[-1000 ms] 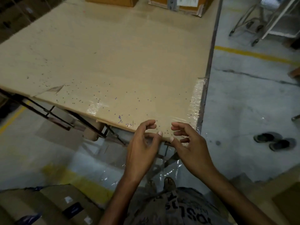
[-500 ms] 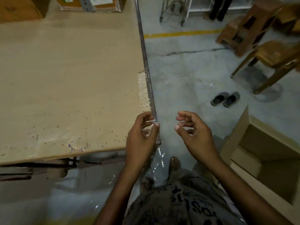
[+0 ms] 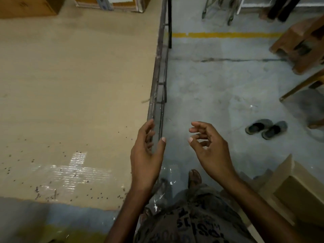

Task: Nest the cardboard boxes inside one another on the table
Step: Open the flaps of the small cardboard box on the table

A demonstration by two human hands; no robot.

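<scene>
The table [image 3: 73, 81] is covered with a tan cardboard sheet and fills the left half of the view. My left hand [image 3: 147, 155] hovers at the table's right corner, fingers loosely curled and apart, holding nothing. My right hand [image 3: 206, 146] floats over the floor to the right of the table, fingers spread, also empty. Two cardboard boxes stand at the table's far edge: a plain brown box [image 3: 29, 5] at the far left and a labelled box [image 3: 112, 4] beside it. An open cardboard box [image 3: 287, 188] sits on the floor at the lower right.
A metal frame edge [image 3: 157, 71] runs along the table's right side. A pair of dark sandals [image 3: 266, 128] lies on the concrete floor. Wooden chairs [image 3: 301, 41] stand at the right. Clear plastic film [image 3: 163, 186] hangs below the table corner, by my foot [image 3: 194, 178].
My hands have come apart and off the table's front edge. The view has swung right, bringing the floor, the sandals and the open floor box into sight.
</scene>
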